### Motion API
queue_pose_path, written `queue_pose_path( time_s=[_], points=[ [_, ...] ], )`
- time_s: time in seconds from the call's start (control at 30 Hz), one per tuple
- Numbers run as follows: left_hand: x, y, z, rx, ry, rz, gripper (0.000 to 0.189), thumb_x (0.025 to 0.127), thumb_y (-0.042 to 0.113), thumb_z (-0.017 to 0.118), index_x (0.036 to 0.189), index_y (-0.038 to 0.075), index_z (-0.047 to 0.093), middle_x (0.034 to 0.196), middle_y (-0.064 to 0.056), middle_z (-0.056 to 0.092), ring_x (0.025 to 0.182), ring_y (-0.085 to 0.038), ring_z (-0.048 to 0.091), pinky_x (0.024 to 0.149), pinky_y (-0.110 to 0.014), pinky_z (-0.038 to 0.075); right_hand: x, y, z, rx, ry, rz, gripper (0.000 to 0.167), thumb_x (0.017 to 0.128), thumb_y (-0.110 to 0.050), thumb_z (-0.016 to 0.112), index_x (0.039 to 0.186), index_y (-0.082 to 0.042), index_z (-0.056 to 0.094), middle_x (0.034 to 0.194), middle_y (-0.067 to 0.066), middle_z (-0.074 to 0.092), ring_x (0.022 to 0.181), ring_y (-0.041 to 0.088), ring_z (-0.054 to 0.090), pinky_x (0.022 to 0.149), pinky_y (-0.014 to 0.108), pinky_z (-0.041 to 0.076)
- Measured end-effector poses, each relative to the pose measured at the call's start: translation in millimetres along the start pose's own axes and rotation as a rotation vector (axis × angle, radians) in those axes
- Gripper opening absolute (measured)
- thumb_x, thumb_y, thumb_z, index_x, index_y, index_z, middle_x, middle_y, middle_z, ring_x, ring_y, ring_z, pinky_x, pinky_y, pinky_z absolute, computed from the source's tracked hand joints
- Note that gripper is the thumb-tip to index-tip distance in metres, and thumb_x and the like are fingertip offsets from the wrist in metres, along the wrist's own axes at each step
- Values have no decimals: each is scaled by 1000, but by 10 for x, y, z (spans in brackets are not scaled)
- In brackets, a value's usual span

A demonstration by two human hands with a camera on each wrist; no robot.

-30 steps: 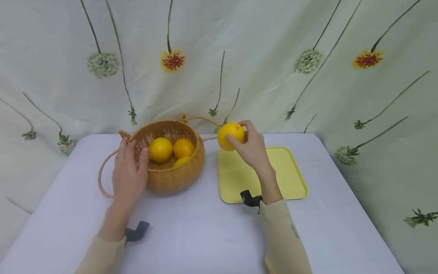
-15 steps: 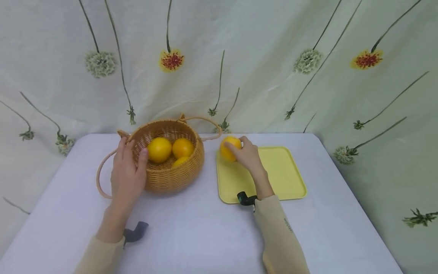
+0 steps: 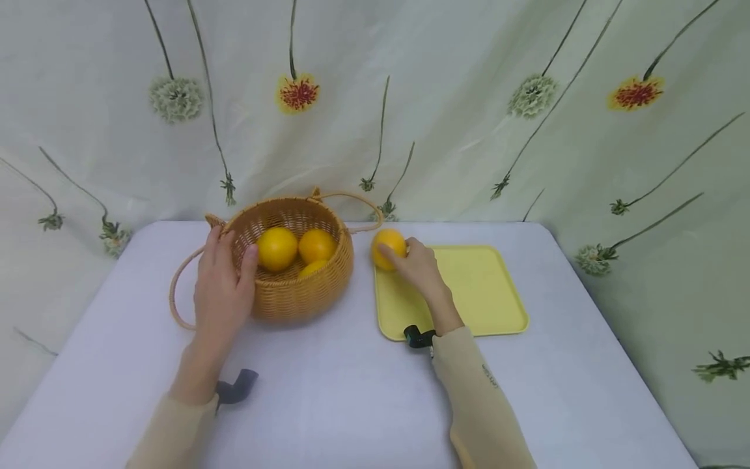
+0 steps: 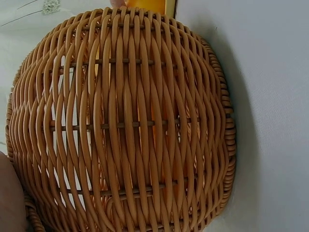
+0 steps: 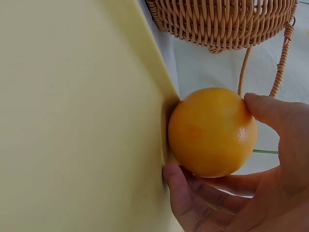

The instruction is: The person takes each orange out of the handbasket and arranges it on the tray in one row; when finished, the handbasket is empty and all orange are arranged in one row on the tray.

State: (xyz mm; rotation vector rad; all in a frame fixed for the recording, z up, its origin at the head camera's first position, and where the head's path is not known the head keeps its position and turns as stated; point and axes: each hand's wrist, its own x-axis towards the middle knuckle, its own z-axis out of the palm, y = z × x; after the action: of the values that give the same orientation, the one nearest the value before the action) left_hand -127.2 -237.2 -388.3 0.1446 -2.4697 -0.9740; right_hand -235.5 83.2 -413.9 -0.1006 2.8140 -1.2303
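Orange (image 5: 212, 130), one: at the 10 o'clock corner of the yellow tray (image 3: 477, 286), gripped in the right hand's (image 3: 423, 268) fingers; probably firm, light, slick, best held round its middle. Wicker basket (image 3: 301, 298), holding three oranges (image 3: 277, 249): left hand's (image 3: 224, 293) fingers rest extended against its 8 o'clock side.

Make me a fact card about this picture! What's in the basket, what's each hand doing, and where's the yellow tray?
Basket: brown, woven, two loop handles
Inside it: three round fruits visible, yellow to orange
Left hand: touches the basket's left rim
Right hand: holds another round fruit at the tray's far left corner
Yellow tray: right of the basket
Backdrop: cloth with flower pictures
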Motion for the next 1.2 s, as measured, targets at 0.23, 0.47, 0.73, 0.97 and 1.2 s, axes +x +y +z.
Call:
queue_pose_path(
  time_s=[0.23,0.47,0.73,0.97,1.2],
  points=[
    [18,10,-23,16,-8,-6,72,111,53,36,161,0,36,176,-15,17,158,-44,25,119,-74,27,23,-42,-44,-11,12,9,79,105,-63,46,137,8,57,110,23,72,89,33,69,78,40,57],
    [25,1,-26,2,7,2,73,111,54,36,160,0,37,176,-14,18,159,-44,25,119,-74,27,36,-114,-121,31,104,31,90,107,-68,28,153,7,46,152,30,46,136,47,49,116,61,42],
    [23,6,-15,16,-9,-5,74,111,55,36,161,1,36,176,-14,17,159,-43,24,118,-75,28,22,-140,-121,125,146,-21,83,108,-65,31,159,1,38,161,28,38,145,45,43,120,60,38],
    [20,34,-17,30,-17,-11,75,110,56,35,162,2,35,177,-14,17,159,-42,24,116,-76,29,-38,-224,-141,214,229,-126,74,109,-59,40,157,-2,43,160,20,43,143,37,44,117,57,41],
    [13,44,-40,41,-24,-23,76,110,57,34,162,1,34,177,-14,16,159,-42,23,117,-75,29,-92,-280,-114,225,246,-160,67,110,-53,44,155,-3,46,160,18,45,144,36,45,119,56,39]
  ],
)
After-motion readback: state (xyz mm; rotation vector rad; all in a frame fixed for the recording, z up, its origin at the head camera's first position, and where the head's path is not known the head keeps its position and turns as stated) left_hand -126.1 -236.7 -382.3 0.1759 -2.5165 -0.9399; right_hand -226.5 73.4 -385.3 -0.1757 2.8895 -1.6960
